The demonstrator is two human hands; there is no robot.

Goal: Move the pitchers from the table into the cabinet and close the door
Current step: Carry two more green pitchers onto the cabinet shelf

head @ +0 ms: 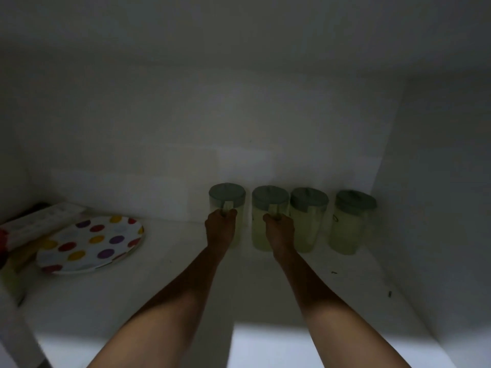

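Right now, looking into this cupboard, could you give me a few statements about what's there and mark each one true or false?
1. Four pitchers stand in a row against the back wall. True.
2. The left hand grips the handle of the leftmost pitcher. True.
3. The right hand is empty. False: it holds the handle of the second pitcher.
4. The spotted plate sits to the right of the pitchers. False: it lies to their left.
5. The pitchers have no lids. False: each has a grey-green lid.
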